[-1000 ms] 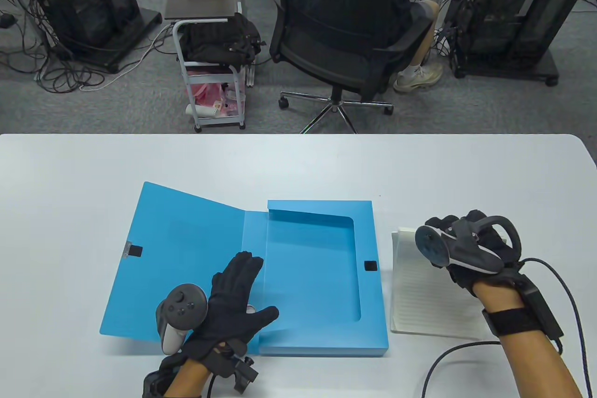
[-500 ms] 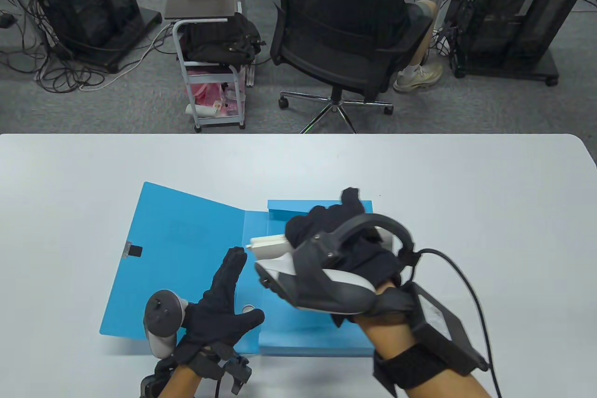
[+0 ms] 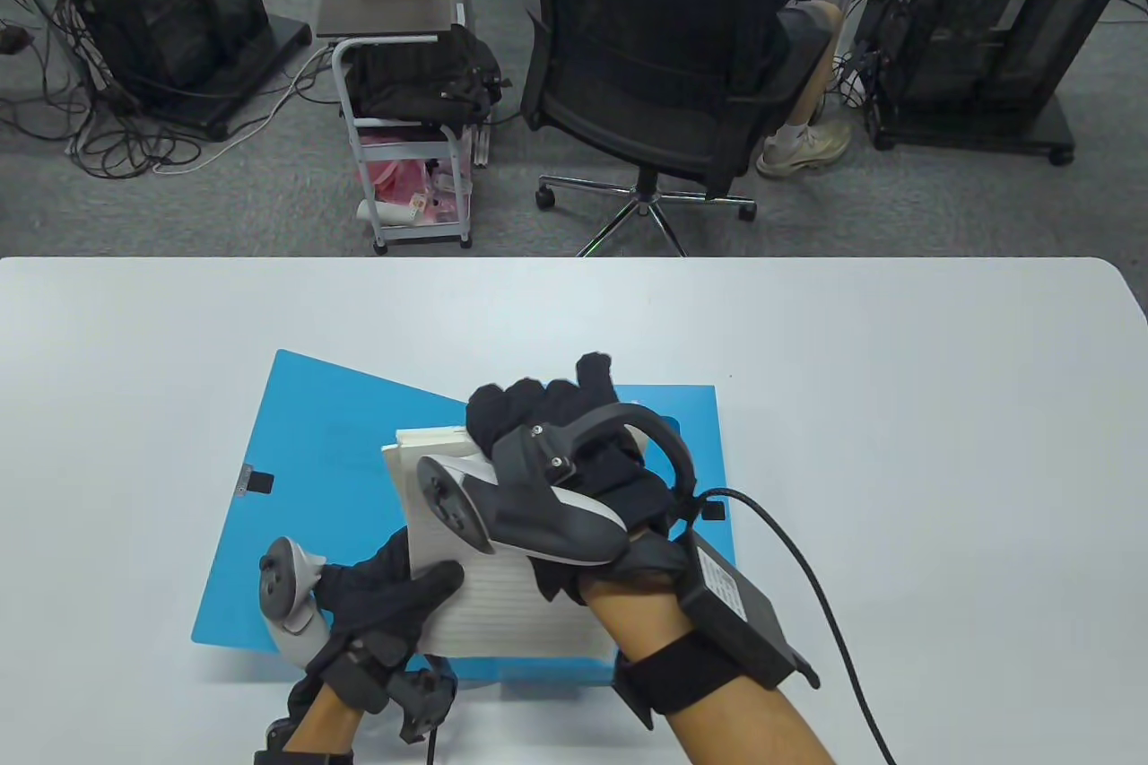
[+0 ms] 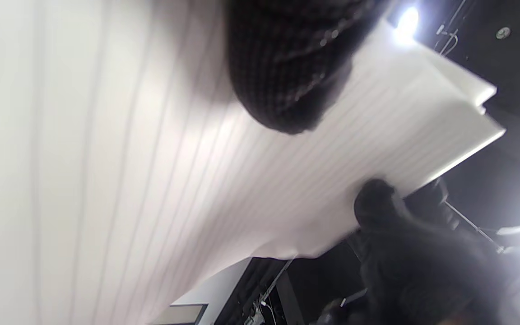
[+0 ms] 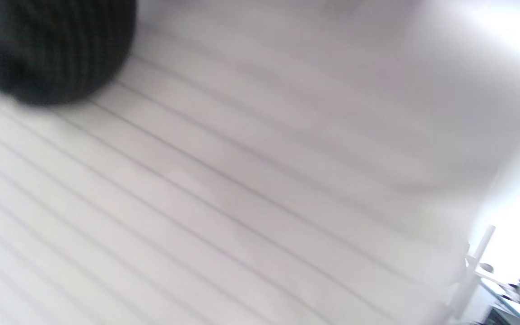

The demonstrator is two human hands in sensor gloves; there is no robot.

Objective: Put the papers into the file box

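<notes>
A blue file box [image 3: 305,433] lies open on the white table, its lid spread to the left. A stack of lined white papers [image 3: 484,604] is held above the box, tilted. My right hand [image 3: 547,424] grips the stack at its far end. My left hand [image 3: 404,586] holds the near left edge, thumb on top. The lined sheets fill the left wrist view [image 4: 151,180] and the right wrist view [image 5: 260,189], with a gloved fingertip pressed on them in each.
The white table [image 3: 897,442] spreads right of the box. The right glove's cable [image 3: 807,568] trails over the table toward the front edge. Beyond the far edge stand an office chair [image 3: 646,56] with a seated person and a small cart [image 3: 413,128].
My right hand has carried the paper stack from the table's right side leftward over the box. My left hand has left the box and taken the stack's near left edge.
</notes>
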